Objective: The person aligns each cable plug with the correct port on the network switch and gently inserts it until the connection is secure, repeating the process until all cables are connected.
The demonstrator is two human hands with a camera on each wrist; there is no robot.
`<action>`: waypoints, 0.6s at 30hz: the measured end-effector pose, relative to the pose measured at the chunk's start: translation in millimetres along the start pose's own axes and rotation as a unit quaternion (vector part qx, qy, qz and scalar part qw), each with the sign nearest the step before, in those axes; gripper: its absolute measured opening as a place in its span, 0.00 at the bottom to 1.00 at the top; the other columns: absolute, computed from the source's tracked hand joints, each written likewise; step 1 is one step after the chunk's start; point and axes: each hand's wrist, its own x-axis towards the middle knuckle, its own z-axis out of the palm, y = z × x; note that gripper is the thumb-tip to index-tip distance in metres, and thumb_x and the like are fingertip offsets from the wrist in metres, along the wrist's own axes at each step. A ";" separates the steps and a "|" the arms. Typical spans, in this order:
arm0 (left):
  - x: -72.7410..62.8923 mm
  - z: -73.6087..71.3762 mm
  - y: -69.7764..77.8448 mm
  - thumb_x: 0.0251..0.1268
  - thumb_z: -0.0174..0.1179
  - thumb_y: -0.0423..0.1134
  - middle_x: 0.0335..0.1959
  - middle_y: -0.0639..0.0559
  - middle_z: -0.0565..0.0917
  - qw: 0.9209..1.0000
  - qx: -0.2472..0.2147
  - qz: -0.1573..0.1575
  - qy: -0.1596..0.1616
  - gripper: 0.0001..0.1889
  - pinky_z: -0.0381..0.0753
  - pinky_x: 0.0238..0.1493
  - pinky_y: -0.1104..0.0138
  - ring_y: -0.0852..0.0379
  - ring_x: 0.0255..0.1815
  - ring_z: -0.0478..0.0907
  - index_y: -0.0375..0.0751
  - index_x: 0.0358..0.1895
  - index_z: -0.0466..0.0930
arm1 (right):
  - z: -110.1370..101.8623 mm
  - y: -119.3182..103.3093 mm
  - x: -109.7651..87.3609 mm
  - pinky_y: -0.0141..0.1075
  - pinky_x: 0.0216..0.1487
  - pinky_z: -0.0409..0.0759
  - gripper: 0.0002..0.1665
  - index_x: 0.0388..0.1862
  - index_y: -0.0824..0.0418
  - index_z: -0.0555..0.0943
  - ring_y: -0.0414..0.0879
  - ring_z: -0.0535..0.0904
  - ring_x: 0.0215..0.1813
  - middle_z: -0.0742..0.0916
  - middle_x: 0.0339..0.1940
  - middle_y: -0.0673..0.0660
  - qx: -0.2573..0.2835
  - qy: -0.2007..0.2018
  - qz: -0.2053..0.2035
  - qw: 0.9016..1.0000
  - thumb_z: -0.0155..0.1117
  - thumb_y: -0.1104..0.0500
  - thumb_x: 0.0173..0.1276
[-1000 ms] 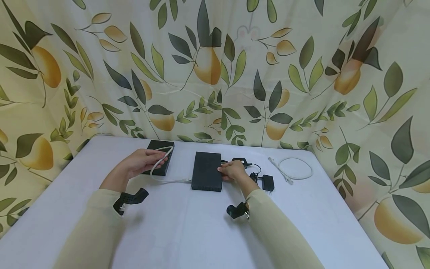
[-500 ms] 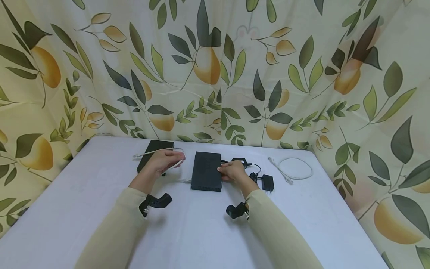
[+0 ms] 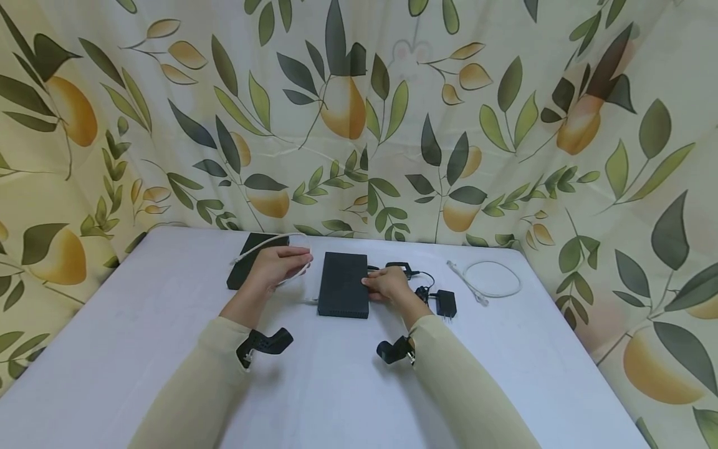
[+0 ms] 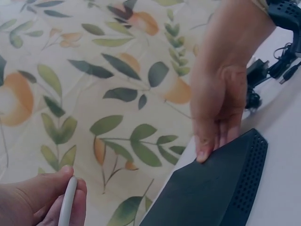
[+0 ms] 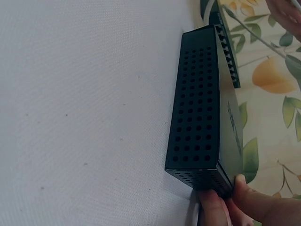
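My left hand (image 3: pixel 280 267) pinches a white network cable (image 4: pixel 68 203) between thumb and fingers, raised above the table. One end of the cable points left over a second black box (image 3: pixel 242 269), which lies partly behind this hand. The cable's other end meets the left side of a black network switch (image 3: pixel 343 284) in the middle of the table. With thumb on top and fingers below, my right hand (image 3: pixel 388 284) grips the switch at its right edge. Rows of vent holes run along the switch's side (image 5: pixel 193 108) in the right wrist view.
Right of the switch lie a black power adapter (image 3: pixel 446 304) and its bundled black cord (image 3: pixel 423 294). Farther right, another white network cable (image 3: pixel 496 294) is loosely looped on the white tablecloth (image 3: pixel 314 386). A leaf-and-fruit patterned curtain (image 3: pixel 392 137) hangs behind the table.
My left hand has moved right toward the switch, bringing the cable along, and the cable's end now points left. My right hand keeps its grip on the switch.
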 end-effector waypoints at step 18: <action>2.3 65.6 -9.2 0.58 0.72 0.39 0.41 0.48 0.89 0.993 0.121 -0.006 -0.007 0.12 0.86 0.46 0.68 0.58 0.40 0.85 0.42 0.45 0.89 | 1.3 2.9 4.3 0.28 0.29 0.84 0.17 0.52 0.67 0.84 0.41 0.80 0.31 0.87 0.45 0.62 0.004 0.003 -0.006 1.000 0.70 0.63 0.64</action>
